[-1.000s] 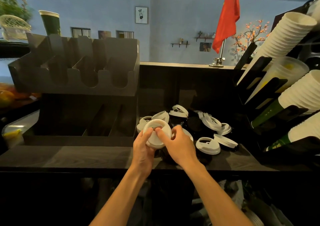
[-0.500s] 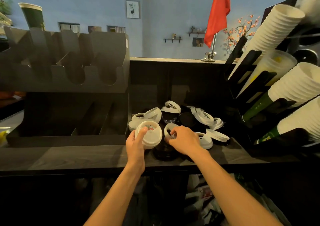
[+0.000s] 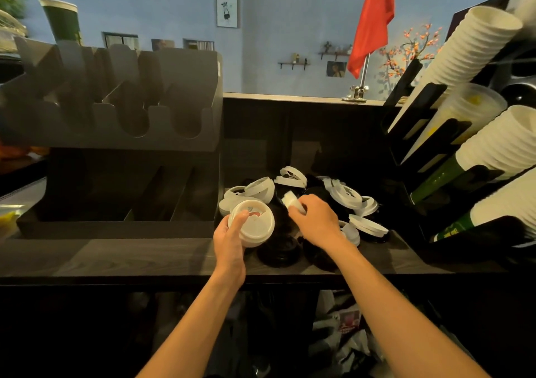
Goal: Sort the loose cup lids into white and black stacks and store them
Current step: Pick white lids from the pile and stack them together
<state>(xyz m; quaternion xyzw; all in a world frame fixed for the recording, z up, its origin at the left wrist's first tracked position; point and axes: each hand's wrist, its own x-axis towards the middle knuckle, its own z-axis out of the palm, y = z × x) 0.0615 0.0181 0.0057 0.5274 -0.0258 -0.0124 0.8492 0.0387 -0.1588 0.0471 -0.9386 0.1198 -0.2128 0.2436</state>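
Observation:
My left hand (image 3: 230,240) holds a small stack of white lids (image 3: 255,224) tilted up, thumb on its top. To the right, my right hand (image 3: 316,221) pinches a single white lid (image 3: 291,202) out of the heap. The heap of loose white lids (image 3: 346,196) and black lids (image 3: 280,254) lies on the dark wooden counter (image 3: 116,257), spread behind and around both hands. Some black lids are hard to make out in the shadow.
A dark lid organizer (image 3: 121,134) with notched slots above and slanted bays below stands at the left. A rack of stacked white cups (image 3: 475,47) and green-sided cups leans in from the right. A red flag (image 3: 371,20) stands on the back ledge.
My right hand left the stack held in my left hand, went right into the heap and pinched a white lid. The left hand kept its stack.

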